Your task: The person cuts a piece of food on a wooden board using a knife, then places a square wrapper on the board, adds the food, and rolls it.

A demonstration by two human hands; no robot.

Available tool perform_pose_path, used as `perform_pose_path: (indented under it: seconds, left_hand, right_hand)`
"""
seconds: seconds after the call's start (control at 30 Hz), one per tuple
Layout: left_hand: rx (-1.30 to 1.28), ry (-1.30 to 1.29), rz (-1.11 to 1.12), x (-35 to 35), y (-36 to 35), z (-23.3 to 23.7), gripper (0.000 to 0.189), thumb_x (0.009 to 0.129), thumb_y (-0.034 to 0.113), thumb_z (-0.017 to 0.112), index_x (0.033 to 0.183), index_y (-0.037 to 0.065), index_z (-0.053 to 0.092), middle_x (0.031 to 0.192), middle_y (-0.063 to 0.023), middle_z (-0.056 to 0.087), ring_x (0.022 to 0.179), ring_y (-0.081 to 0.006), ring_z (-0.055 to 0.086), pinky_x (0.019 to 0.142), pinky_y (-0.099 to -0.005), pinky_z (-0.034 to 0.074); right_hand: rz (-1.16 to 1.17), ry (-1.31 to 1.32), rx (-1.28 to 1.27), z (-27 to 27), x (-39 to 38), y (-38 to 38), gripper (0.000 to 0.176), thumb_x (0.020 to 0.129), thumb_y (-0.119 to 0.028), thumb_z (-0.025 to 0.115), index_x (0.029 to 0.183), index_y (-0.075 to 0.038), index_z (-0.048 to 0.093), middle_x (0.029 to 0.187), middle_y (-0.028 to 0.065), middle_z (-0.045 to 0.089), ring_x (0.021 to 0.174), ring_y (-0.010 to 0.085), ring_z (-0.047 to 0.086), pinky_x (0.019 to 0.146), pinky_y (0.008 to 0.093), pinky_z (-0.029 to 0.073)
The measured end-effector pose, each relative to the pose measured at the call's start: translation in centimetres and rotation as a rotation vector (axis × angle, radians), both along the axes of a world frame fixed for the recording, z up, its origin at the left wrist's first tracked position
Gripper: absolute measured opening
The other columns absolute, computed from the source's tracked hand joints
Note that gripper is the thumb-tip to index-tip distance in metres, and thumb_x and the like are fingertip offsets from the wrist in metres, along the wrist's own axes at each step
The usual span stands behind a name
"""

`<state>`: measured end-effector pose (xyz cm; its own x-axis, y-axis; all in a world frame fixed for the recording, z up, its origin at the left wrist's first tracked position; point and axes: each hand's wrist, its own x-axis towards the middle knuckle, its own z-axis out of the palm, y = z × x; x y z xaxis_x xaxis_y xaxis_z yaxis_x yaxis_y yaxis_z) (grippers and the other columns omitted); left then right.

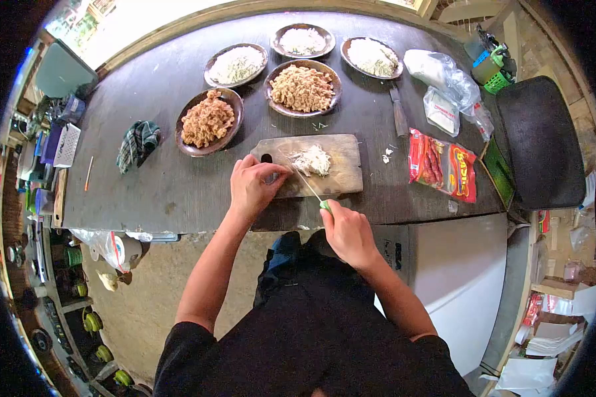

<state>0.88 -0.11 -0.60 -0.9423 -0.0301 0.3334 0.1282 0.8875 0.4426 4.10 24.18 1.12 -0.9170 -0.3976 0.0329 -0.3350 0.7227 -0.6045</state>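
My right hand [349, 231] grips the green handle of a knife [309, 188], its thin blade angled up and left over the wooden cutting board [346, 163]. At the board's left side my left hand [253, 186] is closed in a pinch, its fingertips by the blade's tip. What those fingers hold is too small to make out. Beyond the blade, a small heap of pale shredded food [311, 160] lies on the board.
Behind the board stand plates of brown crumbly food [302, 89] [207, 122] and plates of pale shreds [237, 65] [302, 41] [373, 57]. To the right are a second knife [398, 112], a red sausage packet [442, 165] and plastic bags [444, 76]. A checked cloth [139, 144] lies left.
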Motion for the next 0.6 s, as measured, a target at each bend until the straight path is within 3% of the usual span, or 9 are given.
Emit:
perform_pose_path:
  seconds: [0.1, 0.4, 0.6]
  left_hand:
    - [0.024, 0.072, -0.043, -0.1, -0.1, -0.5, 0.016, 0.072, 0.022, 0.087, 0.087, 0.017, 0.082, 0.085, 0.0004, 0.078, 0.076, -0.0213, 0.058, 0.076, -0.0347, 0.048]
    - [0.023, 0.092, -0.061, -0.2, -0.2, -0.7, 0.015, 0.072, 0.017, 0.086, 0.086, 0.016, 0.081, 0.087, 0.0013, 0.078, 0.077, -0.0214, 0.057, 0.077, -0.0345, 0.049]
    - [0.005, 0.087, -0.054, 0.1, 0.0, -0.5, 0.011, 0.075, 0.022, 0.084, 0.085, 0.017, 0.08, 0.087, 0.0034, 0.077, 0.081, -0.02, 0.058, 0.079, -0.0343, 0.046]
  right_hand:
    - [0.048, -0.029, -0.072, 0.5, 0.4, 0.7, 0.022, 0.104, -0.026, 0.055, 0.101, -0.004, 0.057, 0.083, 0.0225, 0.07, 0.076, 0.0445, 0.069, 0.067, 0.055, 0.056]
    - [0.047, 0.029, 0.075, -0.2, 0.6, -0.2, 0.02, 0.105, -0.025, 0.055, 0.102, -0.005, 0.056, 0.08, 0.0217, 0.07, 0.072, 0.0428, 0.07, 0.062, 0.052, 0.056]
    - [0.038, 0.08, 0.003, -1.1, 0.2, -0.5, 0.02, 0.104, -0.025, 0.055, 0.103, -0.005, 0.057, 0.08, 0.0212, 0.07, 0.072, 0.0421, 0.07, 0.062, 0.0523, 0.056]
